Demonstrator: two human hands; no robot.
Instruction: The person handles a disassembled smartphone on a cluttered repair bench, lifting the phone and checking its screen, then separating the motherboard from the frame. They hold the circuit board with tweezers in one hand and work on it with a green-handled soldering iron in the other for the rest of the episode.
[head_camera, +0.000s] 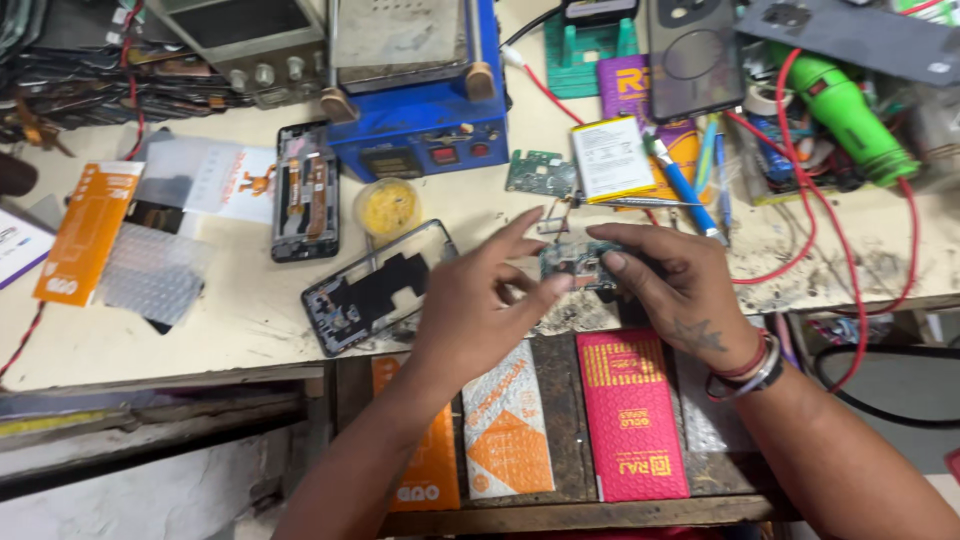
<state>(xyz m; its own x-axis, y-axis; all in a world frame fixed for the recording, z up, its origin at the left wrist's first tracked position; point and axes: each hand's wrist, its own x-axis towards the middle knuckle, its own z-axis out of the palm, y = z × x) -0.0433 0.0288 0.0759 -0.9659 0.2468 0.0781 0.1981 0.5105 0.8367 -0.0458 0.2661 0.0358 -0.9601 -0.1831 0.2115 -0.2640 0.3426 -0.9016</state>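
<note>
Up close, both hands pinch one small circuit board over counter edge: left hand fingertips on its left side, right hand opposite. Looks mid-inspection; next needs steady seating w/ phone frame nearby.

Single head-worn view, looking steeply down and forward over the cluttered pale workbench. Close range: both forearms enter from the bottom edge, the left hand and right hand sit near frame centre. The blue box-shaped heating machine marks the far side, cropped by the top edge. The bench's front edge and lower shelf fill the bottom.
</note>
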